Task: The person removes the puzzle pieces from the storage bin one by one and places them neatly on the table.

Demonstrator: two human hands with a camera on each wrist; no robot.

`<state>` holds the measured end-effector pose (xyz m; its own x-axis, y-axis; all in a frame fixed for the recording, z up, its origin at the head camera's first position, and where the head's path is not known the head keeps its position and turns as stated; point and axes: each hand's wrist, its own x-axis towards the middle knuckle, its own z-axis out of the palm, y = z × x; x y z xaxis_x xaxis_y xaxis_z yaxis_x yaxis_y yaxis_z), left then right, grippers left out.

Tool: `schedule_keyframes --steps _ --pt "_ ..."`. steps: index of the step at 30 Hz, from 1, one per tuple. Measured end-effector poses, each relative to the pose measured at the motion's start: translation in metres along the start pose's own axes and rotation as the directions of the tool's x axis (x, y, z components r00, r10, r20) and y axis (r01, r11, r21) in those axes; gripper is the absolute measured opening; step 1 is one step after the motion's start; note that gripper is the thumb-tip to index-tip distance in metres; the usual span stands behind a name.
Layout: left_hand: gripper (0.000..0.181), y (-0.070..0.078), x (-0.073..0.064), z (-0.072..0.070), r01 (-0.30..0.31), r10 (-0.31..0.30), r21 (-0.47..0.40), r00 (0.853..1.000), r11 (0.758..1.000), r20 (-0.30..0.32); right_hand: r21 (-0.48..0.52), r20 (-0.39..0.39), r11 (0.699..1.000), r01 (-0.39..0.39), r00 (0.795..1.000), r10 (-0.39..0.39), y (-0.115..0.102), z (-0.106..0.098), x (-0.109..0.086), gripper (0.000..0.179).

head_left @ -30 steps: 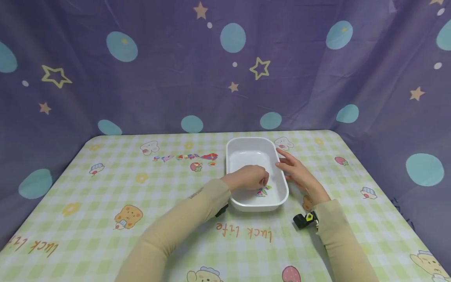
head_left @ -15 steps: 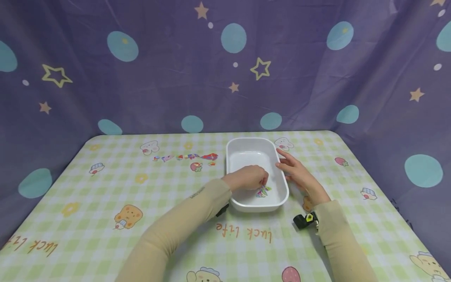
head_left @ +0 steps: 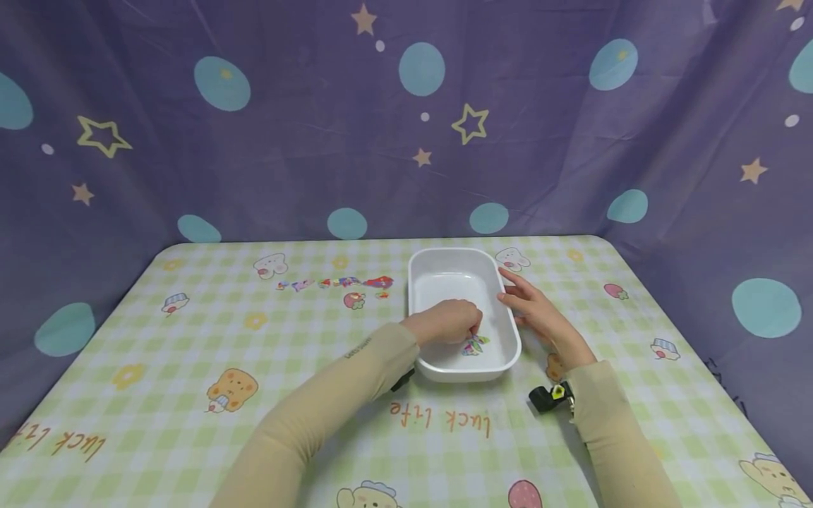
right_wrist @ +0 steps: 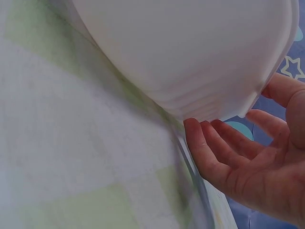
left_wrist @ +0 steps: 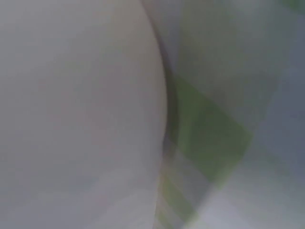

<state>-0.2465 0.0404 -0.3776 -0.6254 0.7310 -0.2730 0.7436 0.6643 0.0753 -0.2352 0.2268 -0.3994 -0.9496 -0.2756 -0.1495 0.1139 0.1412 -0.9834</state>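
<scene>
The white rectangular tray [head_left: 464, 282] stands on the table's right half. My left hand [head_left: 447, 321] reaches into it over the left rim, fingers curled downward. Its fingertips pinch at small flat multicoloured pieces [head_left: 475, 346] on the tray floor near the front; the pinched one is mostly hidden by the hand. My right hand [head_left: 540, 314] holds the tray at its right side. In the right wrist view the thumb goes over the rim and the fingers [right_wrist: 205, 152] lie against the outer wall. The left wrist view is blurred, filled by a pale surface beside the checked cloth.
Left of the tray, a row of small colourful pieces [head_left: 346, 282] lies on the green-checked tablecloth [head_left: 317, 353], with one small piece [head_left: 382, 295] just in front of it. A purple patterned curtain [head_left: 286, 162] hangs behind the table.
Over the last second the green piece in the tray has shifted slightly left and toward the other pieces, under my left fingertips. The right hand and tray stay put.
</scene>
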Motion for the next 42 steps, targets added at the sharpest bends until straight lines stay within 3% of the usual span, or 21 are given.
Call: schedule_keyframes --steps 6,15,28,34,42 --pt "0.008 -0.003 -0.003 -0.004 0.007 -0.007 0.011 0.999 1.0 -0.042 -0.005 0.003 1.0 0.0 1.0 0.0 0.001 -0.001 0.001 0.065" --pt "0.009 -0.015 -0.019 -0.021 0.014 -0.014 0.005 0.99 1.0 -0.139 0.002 -0.006 1.0 -0.005 1.0 0.005 0.002 0.0 0.0 0.065" --pt "0.004 -0.048 -0.045 -0.037 0.037 -0.055 -0.067 0.954 0.997 -0.294 -0.003 -0.018 1.0 -0.008 1.0 0.008 0.001 0.0 0.0 0.066" --pt "0.005 -0.065 -0.06 -0.038 0.071 -0.111 -0.138 0.945 0.988 -0.307 0.002 -0.013 1.0 -0.003 1.0 0.003 0.001 0.0 -0.001 0.066" --pt "0.005 -0.088 -0.083 -0.032 0.096 -0.179 -0.237 0.915 0.967 -0.362 0.003 -0.011 1.0 -0.004 1.0 0.004 -0.001 0.001 -0.001 0.065"
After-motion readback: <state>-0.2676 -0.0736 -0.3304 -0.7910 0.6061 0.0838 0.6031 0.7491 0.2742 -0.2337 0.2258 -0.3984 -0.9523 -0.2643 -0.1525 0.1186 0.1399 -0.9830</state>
